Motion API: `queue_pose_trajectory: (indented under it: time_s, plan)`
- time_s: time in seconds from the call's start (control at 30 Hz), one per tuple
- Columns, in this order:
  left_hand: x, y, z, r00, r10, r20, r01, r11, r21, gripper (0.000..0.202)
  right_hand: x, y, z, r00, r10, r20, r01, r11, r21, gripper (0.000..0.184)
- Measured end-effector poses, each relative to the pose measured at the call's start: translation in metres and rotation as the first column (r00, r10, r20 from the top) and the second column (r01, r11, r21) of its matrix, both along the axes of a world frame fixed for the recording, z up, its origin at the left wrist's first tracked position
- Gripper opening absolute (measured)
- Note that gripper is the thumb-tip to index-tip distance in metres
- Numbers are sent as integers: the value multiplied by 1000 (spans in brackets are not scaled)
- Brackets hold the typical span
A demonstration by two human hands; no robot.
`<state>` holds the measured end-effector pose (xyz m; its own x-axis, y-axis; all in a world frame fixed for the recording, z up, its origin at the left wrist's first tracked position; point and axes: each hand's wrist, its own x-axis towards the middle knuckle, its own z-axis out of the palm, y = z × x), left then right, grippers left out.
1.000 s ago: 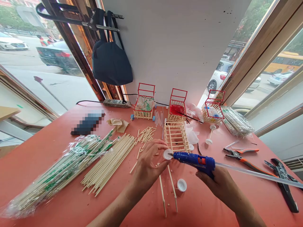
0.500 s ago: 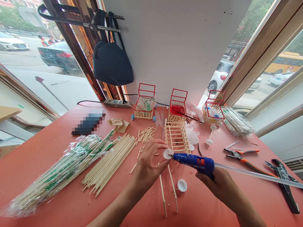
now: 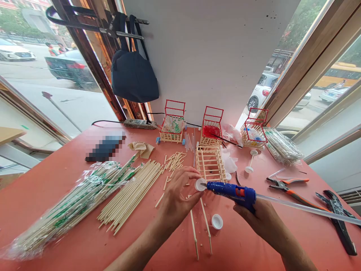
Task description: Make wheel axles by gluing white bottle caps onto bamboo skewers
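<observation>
Between the thumb and fingers of my left hand [image 3: 180, 192] is a small white bottle cap [image 3: 200, 184], its hollow side facing the glue gun. My right hand [image 3: 261, 216] grips the handle of a blue glue gun [image 3: 231, 191], with a long clear glue stick [image 3: 293, 206] running out of its back. The gun's nozzle tip is at the inside of the cap. Just beyond the cap stands a frame of wooden sticks [image 3: 211, 162]. Two thin sticks [image 3: 207, 222] lie below my hands, beside another white cap [image 3: 217, 221].
Bundled skewers in plastic [image 3: 70, 203] and loose skewers [image 3: 131, 194] cover the left. Short cut sticks [image 3: 175, 161] lie mid-table. Small stick carts [image 3: 171, 130] with red handles line the back. Pliers [image 3: 293, 192] and a black cutting tool [image 3: 337, 210] lie at right.
The cap and the glue gun have shifted very slightly to the right. Both hands keep the same hold.
</observation>
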<state>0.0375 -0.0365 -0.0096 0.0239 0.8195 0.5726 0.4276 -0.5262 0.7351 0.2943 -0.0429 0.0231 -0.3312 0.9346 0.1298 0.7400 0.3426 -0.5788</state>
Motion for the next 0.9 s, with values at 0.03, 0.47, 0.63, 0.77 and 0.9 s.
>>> queue_pose_trajectory:
  time_s: [0.03,0.47,0.63,0.77,0.9]
  plan:
    - [0,0,0,1000,2,1,-2,1000,-6,22,0,0,0,1000,-2,0,2,1000,3,30]
    - [0,0,-1,1000,-19,1,19,1000,3,23,-1,-2,0,999,21,-25,-21,1000,-6,28]
    - [0,0,-1,1000,-20,5,20,1000,20,22,-1,-2,-1,1000,22,-18,-22,999,31,32]
    - [0,0,-1,1000,-9,-3,9,1000,18,21,0,-1,-2,1000,12,-9,-12,999,38,35]
    - [0,0,0,1000,0,-9,0,1000,16,22,2,0,-3,1000,7,6,-7,1000,13,35]
